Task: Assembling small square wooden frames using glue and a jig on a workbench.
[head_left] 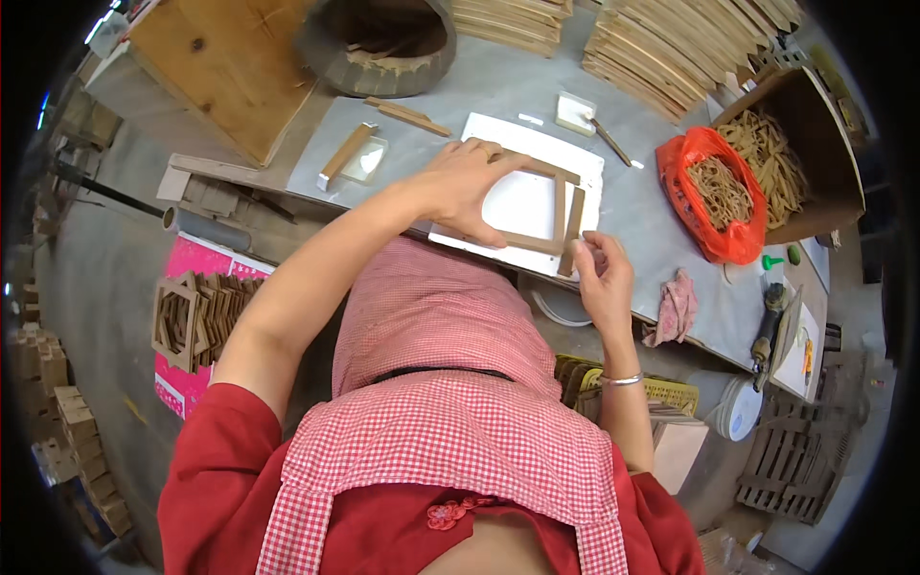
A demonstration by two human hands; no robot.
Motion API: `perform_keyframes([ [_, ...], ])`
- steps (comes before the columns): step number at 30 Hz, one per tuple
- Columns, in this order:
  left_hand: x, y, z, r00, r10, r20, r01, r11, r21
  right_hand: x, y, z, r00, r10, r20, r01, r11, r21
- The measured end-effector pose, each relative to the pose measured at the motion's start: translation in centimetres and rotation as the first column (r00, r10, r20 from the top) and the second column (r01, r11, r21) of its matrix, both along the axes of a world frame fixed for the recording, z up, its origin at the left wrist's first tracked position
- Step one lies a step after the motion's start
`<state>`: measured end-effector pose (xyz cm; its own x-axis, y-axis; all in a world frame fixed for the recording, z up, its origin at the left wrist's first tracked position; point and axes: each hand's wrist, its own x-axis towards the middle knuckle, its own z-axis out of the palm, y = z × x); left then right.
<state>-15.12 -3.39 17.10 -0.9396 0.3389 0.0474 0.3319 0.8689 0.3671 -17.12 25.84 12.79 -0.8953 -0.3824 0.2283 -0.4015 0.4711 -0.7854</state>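
Note:
A small wooden frame (561, 203) lies on a white board (487, 129) at the table's near edge. My left hand (462, 187) spans the frame's left side, thumb on the near bar and fingers over the far bar, gripping it. Between the thumb and fingers of my right hand (606, 273) is the near end of a thin wooden strip (573, 230). The strip stands alongside the frame's right bar, slightly slanted; whether the two touch is hard to tell. The left end of the frame is hidden under my left hand.
Left of the board are a wooden block (345, 158) and loose strips (407, 116). Beyond it sit a small white dish (575, 113) and a brush (611, 142). A red bag (671, 182) of thin strips, a cardboard box (834, 163) and a pink cloth (674, 309) are at right.

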Motion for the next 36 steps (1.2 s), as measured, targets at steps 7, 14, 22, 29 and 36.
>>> perform_keyframes([
  [7, 4.5, -0.1, 0.2, 0.907, 0.309, -0.288, -0.249, 0.942, 0.226, 0.5, -4.2, 1.7, 0.95, 0.051, 0.307, 0.042, 0.957, -0.287],
  [14, 7.2, 0.1, 1.0, 0.804, 0.437, -0.403, -0.366, 0.898, 0.242, -0.2, -7.5, 2.8, 0.953, 0.14, 0.268, 0.038, 0.824, -0.566],
  [22, 10.9, -5.1, 0.4, 0.791, 0.435, 0.43, -0.537, 0.158, 0.829, -2.4, -7.2, 5.3, 0.922, 0.32, 0.22, -0.191, 0.867, -0.461],
  [29, 15.1, -5.9, -0.2, 0.82, 0.288, 0.495, -0.507, -0.035, 0.861, -2.9, -10.2, 6.8, 0.872, 0.443, 0.207, -0.279, 0.798, -0.534],
  [36, 21.9, -6.3, -1.7, 0.721, 0.539, 0.435, -0.314, -0.304, 0.899, 2.6, -15.5, 4.4, 0.717, 0.606, 0.345, -0.474, 0.786, -0.397],
])
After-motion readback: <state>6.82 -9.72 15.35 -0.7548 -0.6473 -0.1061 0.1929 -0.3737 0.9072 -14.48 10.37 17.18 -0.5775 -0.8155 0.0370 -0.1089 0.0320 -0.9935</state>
